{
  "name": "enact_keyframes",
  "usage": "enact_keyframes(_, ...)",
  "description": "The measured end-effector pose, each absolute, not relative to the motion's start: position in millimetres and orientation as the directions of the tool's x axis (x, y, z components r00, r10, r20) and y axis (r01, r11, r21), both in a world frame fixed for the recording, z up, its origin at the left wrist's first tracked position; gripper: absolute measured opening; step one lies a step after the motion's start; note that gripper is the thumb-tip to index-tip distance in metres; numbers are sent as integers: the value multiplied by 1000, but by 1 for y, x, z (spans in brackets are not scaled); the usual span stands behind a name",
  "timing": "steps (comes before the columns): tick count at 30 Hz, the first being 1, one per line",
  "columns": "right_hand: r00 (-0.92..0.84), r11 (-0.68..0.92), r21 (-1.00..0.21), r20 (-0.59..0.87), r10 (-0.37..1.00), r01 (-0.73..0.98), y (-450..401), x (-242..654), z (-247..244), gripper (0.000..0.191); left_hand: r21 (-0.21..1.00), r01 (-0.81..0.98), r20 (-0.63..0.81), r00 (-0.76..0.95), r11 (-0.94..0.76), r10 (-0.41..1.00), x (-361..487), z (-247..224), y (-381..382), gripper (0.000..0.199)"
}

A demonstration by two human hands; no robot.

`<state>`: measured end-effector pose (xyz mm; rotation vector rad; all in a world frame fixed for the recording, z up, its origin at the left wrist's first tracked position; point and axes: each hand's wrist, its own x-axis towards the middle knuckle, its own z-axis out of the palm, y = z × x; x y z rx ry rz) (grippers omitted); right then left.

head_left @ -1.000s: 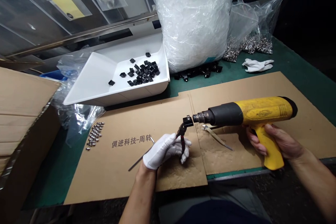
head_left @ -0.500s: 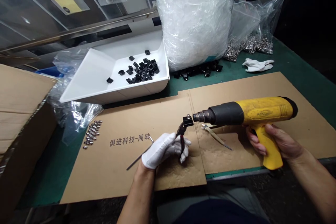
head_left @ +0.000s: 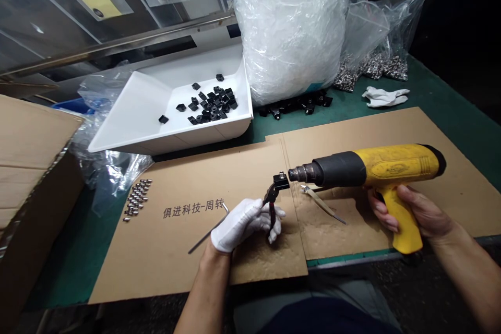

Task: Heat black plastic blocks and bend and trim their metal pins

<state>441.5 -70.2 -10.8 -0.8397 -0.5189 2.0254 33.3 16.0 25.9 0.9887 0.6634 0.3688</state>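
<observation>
My left hand (head_left: pixel 245 223), in a white glove, is closed around dark-handled pliers (head_left: pixel 271 197). The jaws grip a small black block (head_left: pixel 281 182) with a shiny metal piece (head_left: pixel 282 174) on its top. Bare, my right hand (head_left: pixel 425 214) wraps round the grip of a yellow heat gun (head_left: pixel 395 162). Its stepped metal nozzle (head_left: pixel 301 173) points left and sits just beside the block, with a very narrow gap. Beneath the gun lies a thin tool with a pale handle (head_left: pixel 323 203). A hex key (head_left: pixel 207 232) rests partly behind my gloved hand.
Cardboard sheets (head_left: pixel 188 250) cover the green table (head_left: pixel 438 88). Small metal fittings (head_left: pixel 136 199) stand in rows at left. Behind are a white tray (head_left: pixel 156 141) of black blocks (head_left: pixel 215 104), a large plastic bag (head_left: pixel 293 31), bags of metal parts (head_left: pixel 376 65), a glove (head_left: pixel 385 96) and a carton (head_left: pixel 35 167).
Almost nothing differs. The heat gun and the block in the pliers have shifted very slightly to the right; both hands keep their hold.
</observation>
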Motion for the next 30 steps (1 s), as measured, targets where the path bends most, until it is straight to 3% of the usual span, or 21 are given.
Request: enact_keyframes(30,-376,-512,-661,-353,857,-548,-67,437,-6,41,861,5,-359,714,509,601,35,26,13,59)
